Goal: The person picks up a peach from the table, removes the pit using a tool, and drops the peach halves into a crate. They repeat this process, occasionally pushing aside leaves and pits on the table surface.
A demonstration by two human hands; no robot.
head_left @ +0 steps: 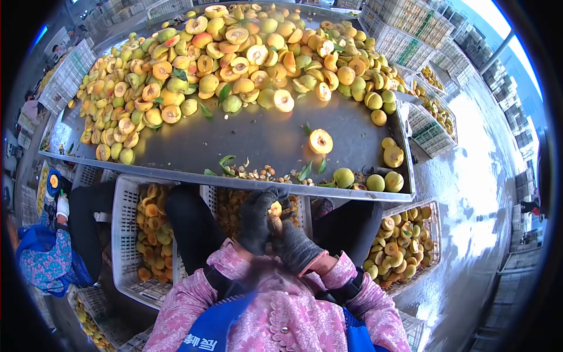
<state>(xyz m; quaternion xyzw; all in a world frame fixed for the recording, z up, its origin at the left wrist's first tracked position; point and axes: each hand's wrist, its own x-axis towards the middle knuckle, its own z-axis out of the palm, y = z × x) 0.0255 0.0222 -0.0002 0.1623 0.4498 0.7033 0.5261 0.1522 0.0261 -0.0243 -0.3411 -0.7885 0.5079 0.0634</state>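
Both of my hands wear dark grey gloves and meet over the crates between my knees. My left hand (254, 219) is closed round a small yellow peach piece (275, 208). Pressed up against it from below, my right hand (295, 243) has its fingers curled, and what it grips is hidden. Just beyond my hands, the metal table (234, 141) carries a big heap of whole and halved yellow peaches (223, 64). A single peach half (321, 141) lies cut side up nearer to me. Loose pits (252, 172) and leaves lie along the near edge.
Beside my left leg stands a white crate (122, 234) of peach halves; another crate with pits and scraps is beneath my hands. On my right is a crate of peach halves (399, 249). A co-worker (44, 252) sits at left. Stacked crates (404, 35) stand at back right.
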